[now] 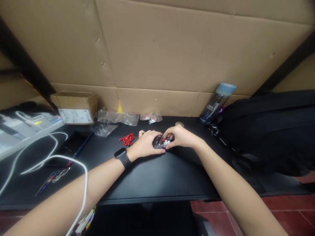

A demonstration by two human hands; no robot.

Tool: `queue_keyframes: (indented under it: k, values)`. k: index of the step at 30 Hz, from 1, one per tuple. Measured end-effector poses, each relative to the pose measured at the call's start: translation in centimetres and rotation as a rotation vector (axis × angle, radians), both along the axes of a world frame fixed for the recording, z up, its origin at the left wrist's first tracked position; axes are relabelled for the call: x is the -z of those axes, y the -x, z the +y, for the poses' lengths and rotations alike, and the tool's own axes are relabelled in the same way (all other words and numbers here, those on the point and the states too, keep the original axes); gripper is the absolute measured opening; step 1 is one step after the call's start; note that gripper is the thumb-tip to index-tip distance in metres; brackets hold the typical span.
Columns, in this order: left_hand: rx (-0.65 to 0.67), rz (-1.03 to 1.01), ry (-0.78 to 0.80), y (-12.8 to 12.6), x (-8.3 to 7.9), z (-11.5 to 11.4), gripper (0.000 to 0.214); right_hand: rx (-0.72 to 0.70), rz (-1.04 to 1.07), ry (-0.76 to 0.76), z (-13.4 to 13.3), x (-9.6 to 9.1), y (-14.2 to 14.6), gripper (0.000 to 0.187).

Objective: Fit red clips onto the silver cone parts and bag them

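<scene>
In the middle of the frame, the left hand (pixel 149 143), half curled, holds a shiny little bag (pixel 160 143) while the right hand (pixel 179 136) pinches it, near red strings (pixel 127 139).

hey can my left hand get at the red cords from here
Probably yes: the red cords lie beside the left hand, nothing visible between, though it may need to release the shiny packet first.

Room along front of desk (pixel 157 182); cable (pixel 86 178) obstructs left, bag (pixel 268 131) right.
</scene>
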State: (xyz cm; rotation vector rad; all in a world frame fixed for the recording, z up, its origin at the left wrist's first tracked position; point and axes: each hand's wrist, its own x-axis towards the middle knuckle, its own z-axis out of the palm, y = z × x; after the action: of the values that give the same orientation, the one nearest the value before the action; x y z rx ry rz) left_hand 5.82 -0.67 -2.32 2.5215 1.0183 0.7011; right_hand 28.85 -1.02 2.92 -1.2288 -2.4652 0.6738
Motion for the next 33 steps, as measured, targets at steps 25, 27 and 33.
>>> queue_keyframes:
  k: [25, 27, 33]
  values:
    - [0.111, -0.101, 0.008, 0.0, 0.5, 0.4, 0.064, -0.034, 0.113, 0.042, 0.4, 1.5, 0.6, 0.032]
    - [0.093, -0.103, 0.006, 0.1, 0.6, 0.5, 0.066, -0.034, 0.131, 0.060, 0.3, 1.5, 0.7, 0.028]
    - [0.065, -0.127, 0.023, 0.2, 0.8, 0.5, 0.077, 0.015, 0.116, 0.149, 0.5, 0.8, -0.3, 0.019]
